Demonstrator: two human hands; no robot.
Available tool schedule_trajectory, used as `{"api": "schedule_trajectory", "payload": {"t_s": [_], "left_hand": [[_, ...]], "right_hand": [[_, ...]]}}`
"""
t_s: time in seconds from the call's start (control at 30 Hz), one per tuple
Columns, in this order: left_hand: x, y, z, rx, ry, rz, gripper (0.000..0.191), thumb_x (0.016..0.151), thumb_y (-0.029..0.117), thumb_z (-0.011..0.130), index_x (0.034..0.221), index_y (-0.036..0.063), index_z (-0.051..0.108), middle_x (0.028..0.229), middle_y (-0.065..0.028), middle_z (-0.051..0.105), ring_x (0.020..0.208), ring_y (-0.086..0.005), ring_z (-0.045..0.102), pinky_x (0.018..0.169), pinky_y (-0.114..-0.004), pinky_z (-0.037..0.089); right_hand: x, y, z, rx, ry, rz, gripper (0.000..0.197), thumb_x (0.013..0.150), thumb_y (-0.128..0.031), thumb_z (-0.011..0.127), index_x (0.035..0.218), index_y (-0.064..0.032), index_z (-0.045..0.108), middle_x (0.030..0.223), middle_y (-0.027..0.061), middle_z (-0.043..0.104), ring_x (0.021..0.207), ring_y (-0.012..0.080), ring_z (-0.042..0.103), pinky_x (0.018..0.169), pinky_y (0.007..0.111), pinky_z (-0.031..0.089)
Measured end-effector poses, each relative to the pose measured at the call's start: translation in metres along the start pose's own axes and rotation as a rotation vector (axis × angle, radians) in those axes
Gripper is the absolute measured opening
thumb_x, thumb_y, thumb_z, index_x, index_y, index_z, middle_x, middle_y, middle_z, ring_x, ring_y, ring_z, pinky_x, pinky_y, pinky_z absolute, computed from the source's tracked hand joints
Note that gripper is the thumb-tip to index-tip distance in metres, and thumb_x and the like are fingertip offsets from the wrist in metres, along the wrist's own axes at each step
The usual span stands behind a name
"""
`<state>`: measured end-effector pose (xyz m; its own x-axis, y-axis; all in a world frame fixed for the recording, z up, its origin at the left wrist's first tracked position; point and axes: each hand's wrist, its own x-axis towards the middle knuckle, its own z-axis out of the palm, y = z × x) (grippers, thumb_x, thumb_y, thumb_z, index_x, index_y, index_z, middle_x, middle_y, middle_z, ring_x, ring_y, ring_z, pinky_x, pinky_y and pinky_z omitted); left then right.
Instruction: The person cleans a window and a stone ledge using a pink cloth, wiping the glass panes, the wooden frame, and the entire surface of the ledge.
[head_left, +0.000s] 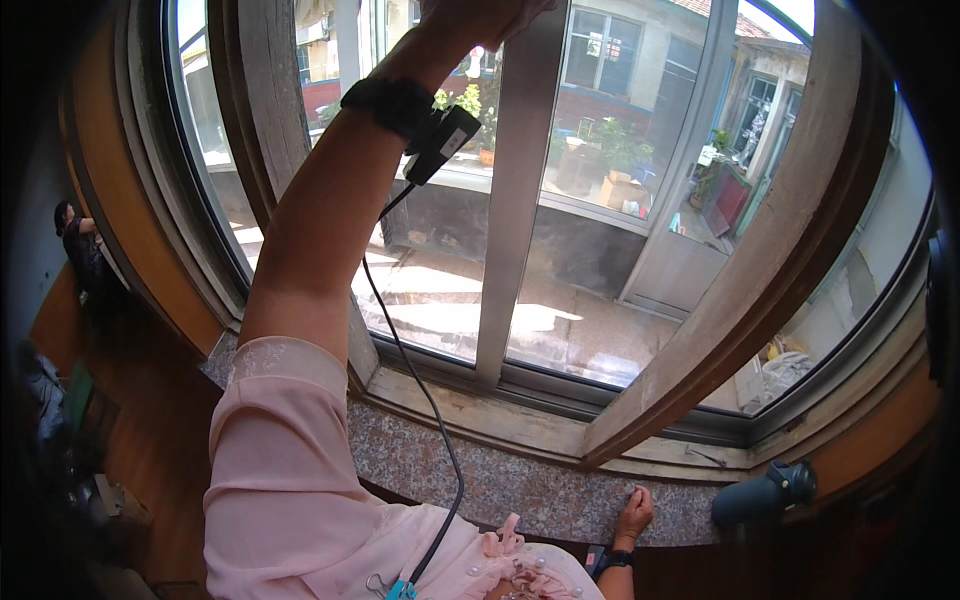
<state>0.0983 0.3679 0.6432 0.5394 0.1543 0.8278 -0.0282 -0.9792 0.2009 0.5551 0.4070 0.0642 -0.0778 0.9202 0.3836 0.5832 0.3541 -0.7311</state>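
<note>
My left hand (484, 21) is raised to the top of the view, against the window's upright metal frame bar (517, 165). The picture's upper edge cuts it off, so its fingers and anything in them are hidden. On that wrist a black strap (386, 105) carries a small black device (444, 145) with a cable running down to my pink blouse (285, 465). Low on the right, my right hand (636, 514) rests with curled fingers on the speckled granite sill (525, 480). It appears to hold nothing. A second black wrist strap (619, 559) is on that arm.
A dark teal bottle (750, 499) lies on the sill, right of my right hand. A thick wooden post (720, 300) crosses before the glass. At far left another person (86, 255) stands near an orange wooden panel (142, 180). Plants (622, 146) stand outside.
</note>
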Motion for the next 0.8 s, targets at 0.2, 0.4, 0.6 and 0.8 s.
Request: {"api": "schedule_trajectory", "payload": {"t_s": [0.2,0.4,0.6,0.8], "left_hand": [[-0.145,-0.056,0.079,1.174,0.311,-0.009,0.033,0.075,0.022,0.048,0.101,0.0022,0.047,0.093,-0.0151,0.046,0.084,-0.037,0.044,0.07,-0.045,0.033],[-0.319,-0.053,0.229,1.659,0.22,-0.682,0.039,0.07,0.019,0.056,0.106,0.0037,0.051,0.112,-0.0141,0.043,0.108,-0.0404,0.036,0.092,-0.048,0.029],[-0.409,-0.042,0.274,1.621,0.071,-0.848,0.046,0.062,0.007,0.059,0.107,0.0127,0.054,0.115,-0.0039,0.04,0.109,-0.0247,0.033,0.09,-0.035,0.033],[-0.433,-0.031,0.288,1.238,-0.039,-0.993,0.043,0.064,-0.001,0.05,0.105,0.0119,0.055,0.109,-0.0052,0.043,0.102,-0.0271,0.036,0.088,-0.033,0.036]], "right_hand": [[-0.001,0.01,-0.006,-0.037,0.016,-0.047,0.023,0.085,-0.018,0.041,0.087,-0.0021,0.058,0.071,0.0093,0.057,0.063,0.0195,0.054,0.06,0.029,0.043],[0.0,-0.001,-0.014,0.018,-0.026,0.042,0.023,0.084,-0.018,0.042,0.087,-0.0016,0.058,0.076,0.0119,0.057,0.067,0.0241,0.054,0.063,0.032,0.043],[-0.001,-0.01,-0.006,-0.011,-0.045,0.033,0.022,0.085,-0.017,0.043,0.088,-0.0013,0.058,0.075,0.0101,0.057,0.067,0.0204,0.054,0.062,0.031,0.043],[-0.006,0.001,-0.011,0.217,0.072,0.107,0.024,0.088,-0.018,0.041,0.09,-0.0005,0.057,0.076,0.0068,0.057,0.067,0.0138,0.054,0.063,0.026,0.045]]}}
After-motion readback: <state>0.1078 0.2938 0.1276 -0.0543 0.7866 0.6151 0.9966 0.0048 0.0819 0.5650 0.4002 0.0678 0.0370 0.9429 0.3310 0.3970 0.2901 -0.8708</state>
